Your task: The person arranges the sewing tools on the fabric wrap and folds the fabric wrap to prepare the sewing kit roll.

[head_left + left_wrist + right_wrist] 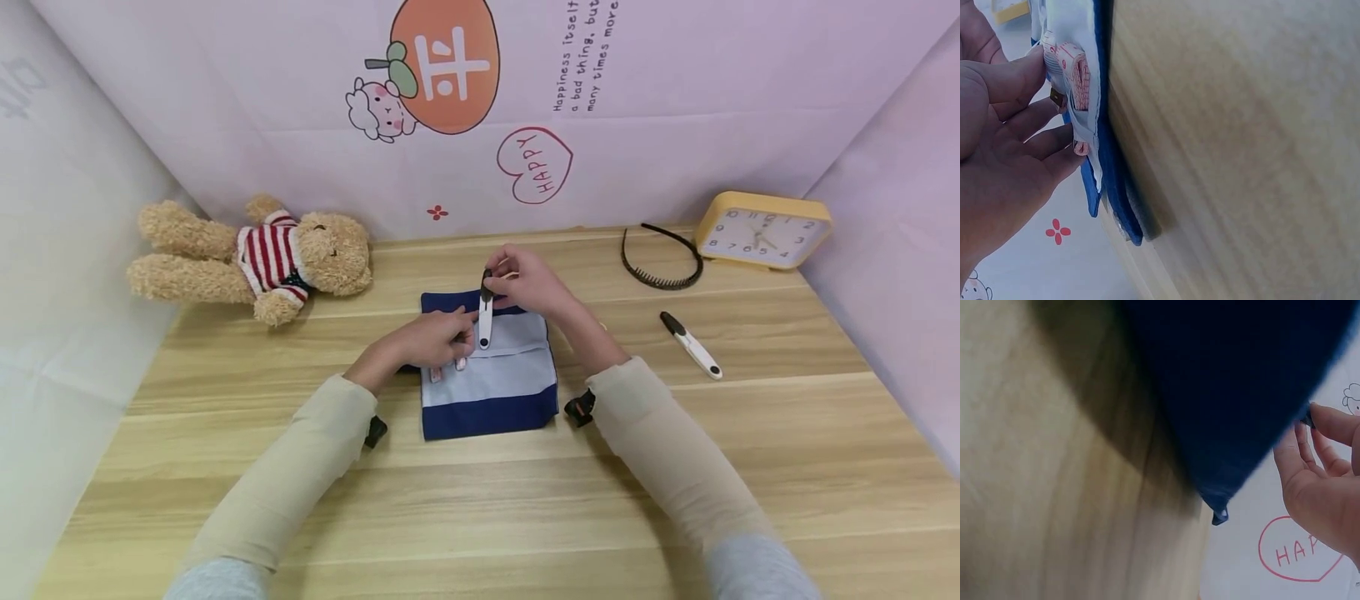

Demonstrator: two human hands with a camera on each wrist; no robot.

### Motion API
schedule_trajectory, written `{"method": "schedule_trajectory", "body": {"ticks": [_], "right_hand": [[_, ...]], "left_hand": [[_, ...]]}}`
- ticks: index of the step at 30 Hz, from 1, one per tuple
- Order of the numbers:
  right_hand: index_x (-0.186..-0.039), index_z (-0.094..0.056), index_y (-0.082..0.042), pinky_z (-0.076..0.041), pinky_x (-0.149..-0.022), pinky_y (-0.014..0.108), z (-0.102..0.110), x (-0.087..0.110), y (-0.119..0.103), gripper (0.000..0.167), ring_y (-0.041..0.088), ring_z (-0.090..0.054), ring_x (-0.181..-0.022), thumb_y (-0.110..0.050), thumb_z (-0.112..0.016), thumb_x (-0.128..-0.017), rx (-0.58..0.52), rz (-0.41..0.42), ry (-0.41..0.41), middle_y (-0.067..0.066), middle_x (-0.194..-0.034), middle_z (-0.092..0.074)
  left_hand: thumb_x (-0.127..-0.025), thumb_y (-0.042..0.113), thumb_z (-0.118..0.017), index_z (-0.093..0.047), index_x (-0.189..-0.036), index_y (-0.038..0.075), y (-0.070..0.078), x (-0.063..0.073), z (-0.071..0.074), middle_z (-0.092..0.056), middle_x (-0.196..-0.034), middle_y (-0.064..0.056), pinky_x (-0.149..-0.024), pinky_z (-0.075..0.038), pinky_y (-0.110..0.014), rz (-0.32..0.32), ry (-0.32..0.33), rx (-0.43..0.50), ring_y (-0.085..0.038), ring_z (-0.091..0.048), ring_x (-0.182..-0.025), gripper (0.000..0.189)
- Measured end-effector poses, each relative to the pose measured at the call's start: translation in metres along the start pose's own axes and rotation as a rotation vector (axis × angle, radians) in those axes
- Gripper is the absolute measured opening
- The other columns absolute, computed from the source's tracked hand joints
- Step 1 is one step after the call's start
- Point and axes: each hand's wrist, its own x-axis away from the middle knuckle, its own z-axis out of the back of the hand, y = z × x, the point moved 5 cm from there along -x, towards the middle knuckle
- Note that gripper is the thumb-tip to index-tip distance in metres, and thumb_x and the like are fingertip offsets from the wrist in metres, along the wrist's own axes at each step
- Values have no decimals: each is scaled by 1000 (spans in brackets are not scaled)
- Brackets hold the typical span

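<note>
A grey-and-navy fabric pouch (487, 383) lies on the table beneath both hands. My right hand (528, 283) pinches the dark end of white thread snips (485, 325), whose white end points down over the pouch's pocket. In the right wrist view, the navy cloth hides most of the snips. My left hand (442, 337) is at the pouch's left side, thumb and index finger pinching the pocket's edge. A folded pink-and-white tape measure (1079, 78) sticks out of the pocket beside the left fingers (1054, 134). Further right on the table lie second, similar snips (693, 346).
A teddy bear (262, 258) in a striped sweater lies at the back left. At the back right are a black headband (667, 283) and a yellow clock (765, 229). White printed sheets (300, 100) enclose the wooden table (480, 517).
</note>
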Motion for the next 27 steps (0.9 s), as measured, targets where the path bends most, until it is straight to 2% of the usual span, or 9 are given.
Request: {"method": "schedule_trajectory", "body": {"ticks": [6, 15, 18, 19, 21, 25, 26, 27], "right_hand": [[-122, -50, 6, -59, -83, 42, -4, -1, 6, 21, 34, -62, -101, 2, -56, -102, -13, -54, -14, 22, -111, -55], [-126, -49, 7, -57, -88, 45, -10, -3, 5, 27, 36, -64, -103, 4, -56, -101, 68, -91, -38, 24, -116, -56], [-126, -50, 7, -58, -86, 42, -13, -5, 6, 27, 35, -64, -102, 5, -57, -100, 115, -100, -49, 24, -115, -57], [-125, -50, 7, -58, -85, 41, -14, -6, 6, 26, 35, -64, -101, 4, -57, -100, 131, -104, -54, 23, -115, -57], [-124, -51, 6, -59, -83, 39, -15, -7, 8, 26, 33, -64, -99, 4, -58, -100, 170, -108, -64, 22, -114, -58], [-124, -52, 6, -60, -77, 35, -17, -7, 11, 26, 29, -64, -92, 2, -60, -99, 248, -132, -84, 20, -109, -60], [-124, -52, 7, -60, -76, 35, -17, -7, 11, 27, 28, -65, -91, 2, -60, -99, 259, -139, -90, 20, -108, -60], [-124, -52, 7, -60, -75, 34, -17, -7, 11, 27, 28, -65, -89, 2, -61, -99, 270, -145, -96, 19, -107, -60]], "left_hand": [[-102, 11, -61, -61, -90, 10, -1, 1, 0, -32, -159, -20, -109, -36, -45, -9, 3, 3, -40, -16, -150, 13], [-103, 10, -59, -59, -89, 9, -1, 0, 0, -35, -156, -24, -118, -27, -48, -28, 10, -5, -40, -19, -150, 14], [-102, 9, -59, -60, -88, 9, -1, 1, 0, -44, -151, -23, -119, -26, -46, -34, 13, -17, -39, -21, -150, 14], [-102, 9, -59, -60, -89, 8, -1, 1, 0, -52, -146, -23, -120, -24, -45, -37, 13, -22, -38, -22, -150, 13], [-102, 9, -59, -61, -90, 8, -1, 1, 0, -54, -144, -22, -121, -23, -45, -42, 14, -31, -38, -22, -150, 13], [-102, 10, -60, -61, -89, 9, -2, 1, -1, -46, -151, -23, -119, -27, -45, -42, 12, -41, -40, -21, -150, 13], [-102, 11, -61, -61, -88, 9, -2, 1, -1, -38, -156, -23, -118, -28, -46, -40, 12, -41, -40, -20, -150, 13], [-102, 11, -61, -61, -88, 10, -2, 1, -1, -36, -157, -23, -118, -28, -46, -39, 11, -39, -40, -20, -150, 14]]}}
